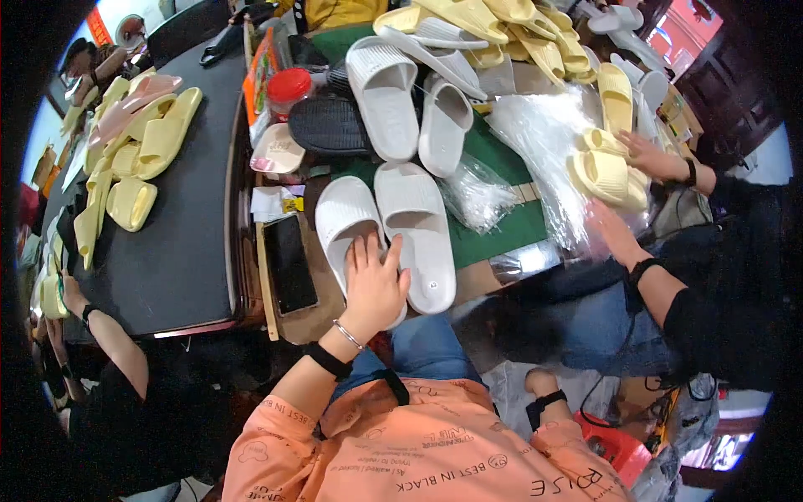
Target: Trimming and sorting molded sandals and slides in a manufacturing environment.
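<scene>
Resting flat, our left hand lies with its fingers spread and straight on the heel end of a white slipper; it grips nothing, only presses down on the sole. We take that white slipper as our landmark. Just beside it on our right, touching along the edge, lies its twin, a second white slipper. Our right hand is down below the slippers at our lap, only the wrist with a black band showing, so we cannot tell how its fingers stand or whether it holds anything. To the left of the landmark slipper lies a black phone on a brown board, and beyond the phone a dark table carries yellow slippers. Above the landmark, farther from us, sit two more white slippers, a black slipper sole and a red-lidded jar. To the right of the pair lie clear plastic bags, where another person's hands handle a pair of yellow slippers in a bag.
</scene>
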